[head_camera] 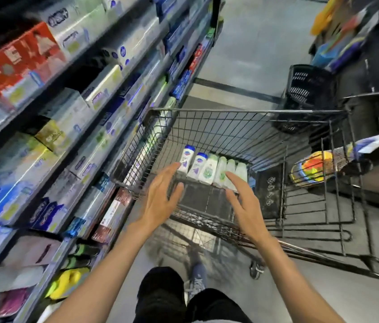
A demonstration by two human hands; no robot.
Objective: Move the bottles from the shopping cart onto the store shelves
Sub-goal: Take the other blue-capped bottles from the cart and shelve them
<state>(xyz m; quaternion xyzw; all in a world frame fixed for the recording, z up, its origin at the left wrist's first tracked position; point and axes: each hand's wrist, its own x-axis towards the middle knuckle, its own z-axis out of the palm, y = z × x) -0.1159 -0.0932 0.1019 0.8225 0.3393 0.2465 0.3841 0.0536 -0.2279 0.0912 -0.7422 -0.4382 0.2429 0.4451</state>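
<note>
Head view: open hands above cart rim.

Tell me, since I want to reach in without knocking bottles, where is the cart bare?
Bare cart floor lies beyond the bottle row, toward the front wall, and nearer between left hand and right hand. Crowded: the six bottles lie side by side, and the shelves look packed.

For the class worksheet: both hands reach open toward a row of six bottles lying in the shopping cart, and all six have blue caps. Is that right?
Not quite. The head view shows only two blue-capped bottles; the other four are green and white. Both hands, left and right, do reach open over the shopping cart.
</note>
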